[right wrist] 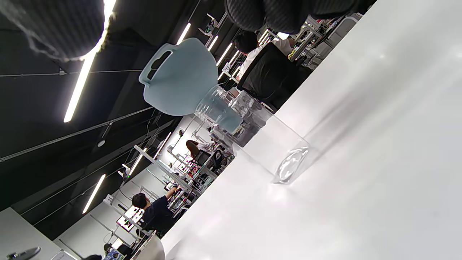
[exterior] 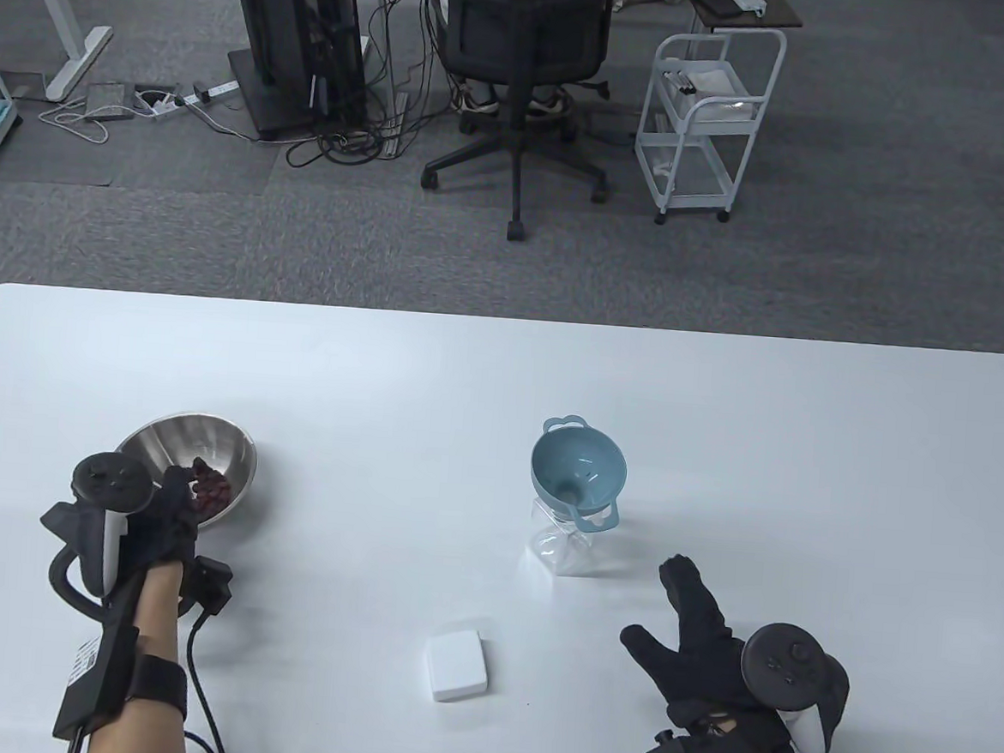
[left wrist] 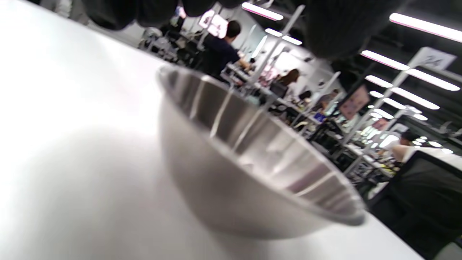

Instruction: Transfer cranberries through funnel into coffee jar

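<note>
A: Table view alone shows the cranberries [exterior: 210,488]: a dark red heap low in the steel bowl [exterior: 173,439] at the table's [exterior: 381,385] left, with the left hand [exterior: 167,515] at the bowl's near rim, fingers over the berries.

B: Left wrist view gives only the bowl's [left wrist: 223,187] outer wall, tilted in frame and blurred. The berries are out of sight there.

A: Is that hand holding any?

B: I cannot tell. Its fingers curl down over the rim and hide their own tips, and in the wrist view only dark glove shapes hang at the top edge.

A: The right hand [exterior: 690,639] lies flat on the table, fingers spread wide, holding nothing, near the jar but apart from it.

B: Right wrist view shows what the table view barely does: the coffee jar [right wrist: 267,144] is clear and square-sided, and the pale blue funnel [right wrist: 178,81] sits with its spout down the jar's neck. From above, the funnel [exterior: 579,472] covers most of the jar [exterior: 560,548].

A: A small white box [exterior: 456,666] lies nearer the front edge, between the hands.
</note>
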Motion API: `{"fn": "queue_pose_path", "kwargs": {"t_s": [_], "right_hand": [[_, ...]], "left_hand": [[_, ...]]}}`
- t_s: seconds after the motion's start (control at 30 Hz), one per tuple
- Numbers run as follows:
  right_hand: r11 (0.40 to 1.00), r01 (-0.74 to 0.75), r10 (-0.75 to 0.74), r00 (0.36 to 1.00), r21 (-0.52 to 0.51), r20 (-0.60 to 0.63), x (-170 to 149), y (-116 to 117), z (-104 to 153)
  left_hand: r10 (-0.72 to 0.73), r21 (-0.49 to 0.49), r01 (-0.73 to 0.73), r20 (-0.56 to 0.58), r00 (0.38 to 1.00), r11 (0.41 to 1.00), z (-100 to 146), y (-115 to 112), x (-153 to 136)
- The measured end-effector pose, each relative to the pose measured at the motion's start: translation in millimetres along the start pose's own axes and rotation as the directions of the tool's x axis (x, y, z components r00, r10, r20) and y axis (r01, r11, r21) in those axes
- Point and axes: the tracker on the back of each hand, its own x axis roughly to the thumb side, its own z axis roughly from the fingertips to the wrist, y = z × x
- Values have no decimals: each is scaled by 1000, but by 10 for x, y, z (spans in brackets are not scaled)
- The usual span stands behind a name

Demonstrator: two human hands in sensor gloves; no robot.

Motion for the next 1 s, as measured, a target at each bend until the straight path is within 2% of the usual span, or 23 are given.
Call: {"fn": "queue_pose_path", "kwargs": {"t_s": [0.2, 0.3, 0.4, 0.63, 0.73, 0.83, 1.0], "right_hand": [[1000, 3, -3, 1000, -2, -6, -5, -7, -3], [1000, 2, -2, 1000, 0, -9, -7, -6, -5], [1000, 2, -2, 1000, 0, -13, -9, -6, -5], [1000, 2, -2, 1000, 0, -18, -10, -8, -8], [1000, 6, -6, 1000, -2, -19, -14, -8, -10], [1000, 9, -9, 1000, -2, -21, -16, -9, -13], [1000, 16, -17, 1000, -5, -17, -14, -15, -13]], "left_hand": [[66, -89, -79, -134, 989, 993, -159, -204, -304], [92, -124, -113, -166, 982, 986, -197, -279, -385], [108, -109, -130, -182, 977, 986, -226, -280, -453], [296, -122, -338, -269, 916, 933, -251, -273, -629], [342, -106, -382, -274, 899, 918, -237, -256, -648], [328, -95, -362, -261, 908, 927, -213, -221, -632], [356, -98, -381, -202, 912, 919, -117, -107, -477]]}}
